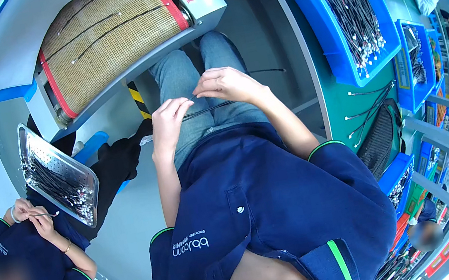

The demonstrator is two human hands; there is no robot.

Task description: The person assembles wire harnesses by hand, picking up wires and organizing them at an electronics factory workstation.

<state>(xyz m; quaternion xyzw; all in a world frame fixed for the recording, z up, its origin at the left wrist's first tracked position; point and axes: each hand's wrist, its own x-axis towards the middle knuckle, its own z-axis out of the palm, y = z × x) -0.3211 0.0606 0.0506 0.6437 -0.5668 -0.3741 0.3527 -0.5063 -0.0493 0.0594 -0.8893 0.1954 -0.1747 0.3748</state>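
Note:
Over my lap, both hands are closed on a thin black cable (213,107). My left hand (167,121) pinches it between thumb and fingertips. Close beside it, my right hand (229,84) pinches it too, and the fingertips nearly meet. One dark cable end (269,71) sticks out to the right past my right wrist. A pale connector bundle (145,140) shows by my left wrist. Whether I hold one cable or more, I cannot tell.
Ahead, a mesh conveyor belt (119,45) carries several black cables. A blue bin (335,56) full of cables stands on the green table (334,104) at right, with loose cables (370,106) nearby. At left, a co-worker's hands (35,216) hold a cable beside a metal tray (89,180).

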